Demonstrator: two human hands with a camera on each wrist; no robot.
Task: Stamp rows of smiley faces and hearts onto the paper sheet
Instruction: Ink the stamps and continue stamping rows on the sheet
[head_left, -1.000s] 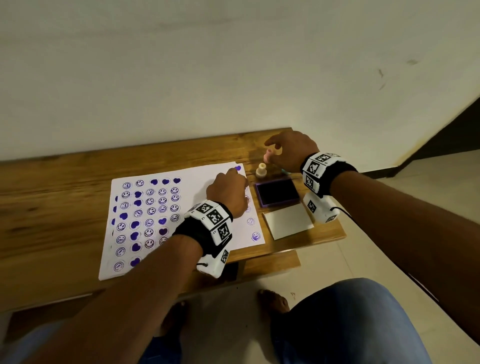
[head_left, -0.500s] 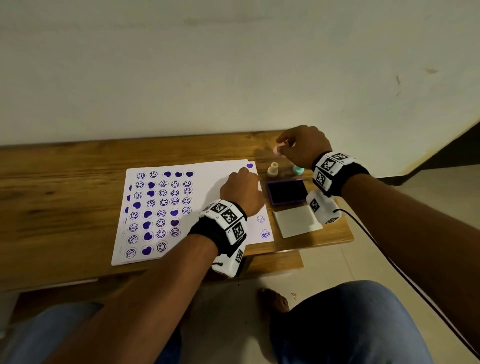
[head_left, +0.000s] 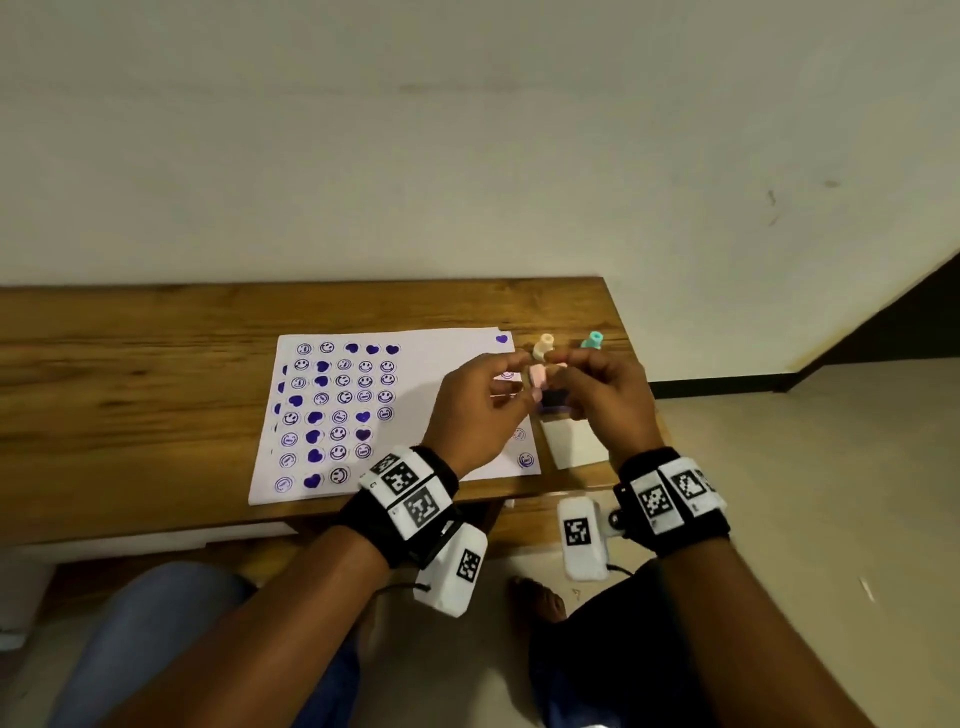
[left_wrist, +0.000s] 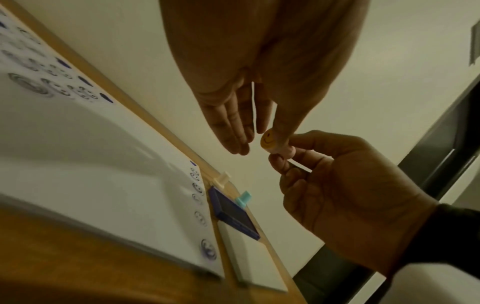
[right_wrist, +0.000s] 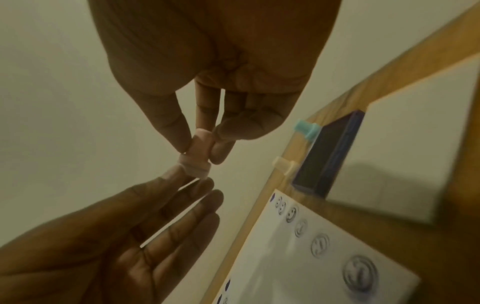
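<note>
The white paper sheet (head_left: 441, 358) lies on the wooden table (head_left: 130, 364), with purple smileys and hearts in rows on its left half and a column down its right edge. Both hands hover above the ink pad (left_wrist: 233, 214). My right hand (head_left: 571, 374) pinches a small pink stamp (head_left: 537, 376) by its stem. The stamp (left_wrist: 269, 140) shows a smiley face on its end. My left hand (head_left: 498, 395) has straight fingers, and one digit touches the stamp's head (right_wrist: 194, 170).
A cream stamp (head_left: 544, 345) and a teal stamp (head_left: 592, 340) stand upright at the table's far right. A white square lid (head_left: 574, 444) lies just in front of the ink pad. The table's right edge drops to the floor; my knees are below.
My right hand has brought the pink stamp from the table's far edge up and toward me. My left hand has left the paper and risen to meet the stamp.
</note>
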